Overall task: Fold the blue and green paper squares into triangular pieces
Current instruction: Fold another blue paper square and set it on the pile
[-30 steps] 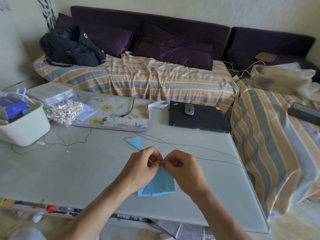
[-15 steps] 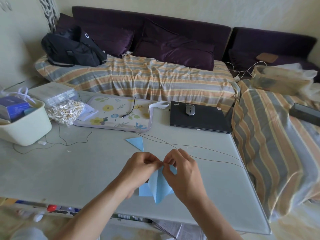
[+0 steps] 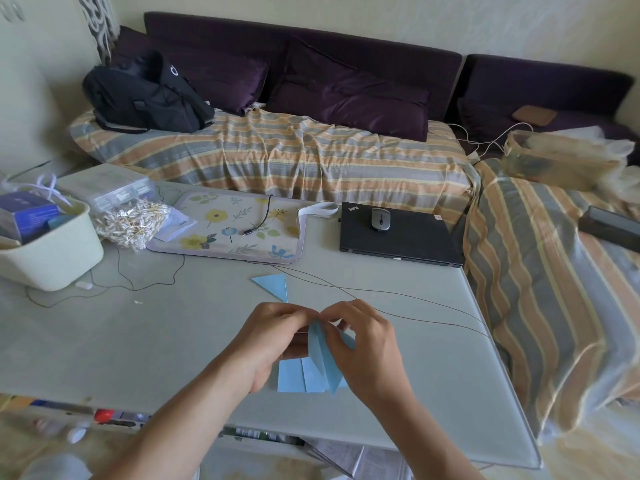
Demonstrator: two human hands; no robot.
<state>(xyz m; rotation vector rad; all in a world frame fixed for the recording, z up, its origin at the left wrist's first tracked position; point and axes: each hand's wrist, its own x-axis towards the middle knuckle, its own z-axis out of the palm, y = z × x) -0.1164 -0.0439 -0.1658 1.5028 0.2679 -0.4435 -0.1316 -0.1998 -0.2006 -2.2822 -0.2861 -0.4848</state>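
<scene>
Starting at our left, the cream tub point(image 3: 52, 258) and the bag of cotton swabs point(image 3: 133, 223) sit well away from the work, and a thin black cord point(image 3: 152, 287) loops across the table point(image 3: 138, 341) between them and us; a careless elbow could snag it and drag things over, though for now it lies apart from our arms. Further in, one finished blue triangle point(image 3: 272, 285) rests flat on the table just beyond our hands, close enough that a sweep of the wrist could knock it aside. Our left hand point(image 3: 273, 344) has its fingers curled, pinching the top of the blue paper point(image 3: 320, 362) at the point where both hands meet. The paper stands partly raised off the table in several loose flaps near the front edge, and no green paper shows here. Our right hand point(image 3: 363, 344) pinches the same tip from the other side, fingertips curled tight on it. We judge the main risk to be here: with the flaps hanging free, the layers could slip out of line before the crease is pressed, giving a crooked point, or the paper could tear if the two pinches pull apart. To the right, thin brown wires point(image 3: 415, 308) run just behind our right hand, and catching one could jerk the fold.
</scene>
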